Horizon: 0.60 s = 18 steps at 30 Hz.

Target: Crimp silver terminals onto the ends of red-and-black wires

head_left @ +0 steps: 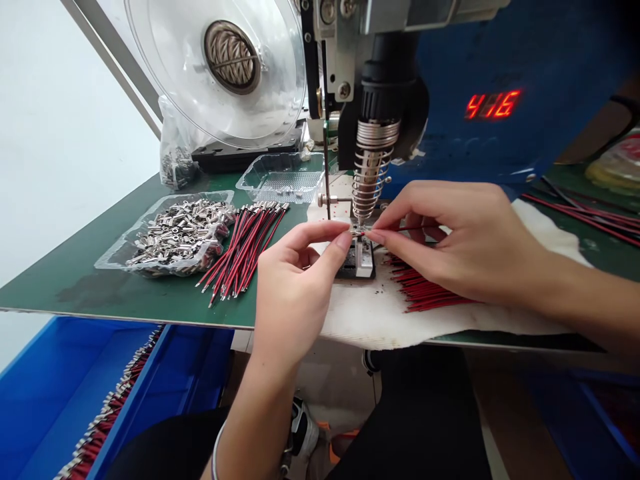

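My left hand [295,280] is closed in a pinch, thumb and forefinger on a small metal connector [356,231] just under the tip of the soldering iron [373,167]. My right hand [450,237] pinches a thin red-and-black wire [415,229] and holds its end against that connector. Both meet above a small black-and-white fixture [361,257] on a white cloth [380,313]. Loose red wires [425,293] lie under my right hand.
A clear tray of metal connectors [175,233] and a bundle of finished wires [245,250] lie on the green bench at left. An empty clear tray [283,177], a solder reel [225,63], a blue machine showing 416 [493,105], and a blue bin [75,400] below.
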Each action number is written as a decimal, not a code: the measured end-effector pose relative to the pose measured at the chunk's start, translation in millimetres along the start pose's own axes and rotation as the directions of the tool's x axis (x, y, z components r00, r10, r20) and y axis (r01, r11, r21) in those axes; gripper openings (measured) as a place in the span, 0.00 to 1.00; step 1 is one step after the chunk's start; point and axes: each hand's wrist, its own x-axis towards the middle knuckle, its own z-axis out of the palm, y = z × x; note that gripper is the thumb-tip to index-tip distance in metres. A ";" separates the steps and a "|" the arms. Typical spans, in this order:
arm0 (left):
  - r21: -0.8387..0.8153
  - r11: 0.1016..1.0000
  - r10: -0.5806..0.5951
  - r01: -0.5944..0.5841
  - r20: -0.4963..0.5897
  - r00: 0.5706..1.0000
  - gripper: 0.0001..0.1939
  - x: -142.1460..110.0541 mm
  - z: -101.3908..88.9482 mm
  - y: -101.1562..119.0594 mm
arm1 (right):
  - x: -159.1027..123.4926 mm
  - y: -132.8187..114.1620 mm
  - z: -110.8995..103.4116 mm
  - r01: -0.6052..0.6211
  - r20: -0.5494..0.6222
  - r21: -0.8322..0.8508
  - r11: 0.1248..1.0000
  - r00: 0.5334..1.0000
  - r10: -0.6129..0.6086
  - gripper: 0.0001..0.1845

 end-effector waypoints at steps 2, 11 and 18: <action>-0.010 1.000 0.004 -0.004 -0.003 1.000 0.06 0.0 -0.1 -0.6 | 0.0 1.5 -0.8 0.058 -0.004 -0.038 0.998 0.998 -0.058 0.07; -0.031 1.000 0.000 0.000 -0.010 1.000 0.08 -0.3 1.7 -0.6 | -1.4 -0.6 -2.7 0.110 -0.038 -0.109 0.988 0.993 -0.114 0.07; -0.035 0.999 0.006 -0.006 -0.012 1.000 0.10 -0.1 1.2 -1.3 | -1.1 -2.5 -3.3 0.059 -0.030 -0.093 0.994 0.998 -0.062 0.09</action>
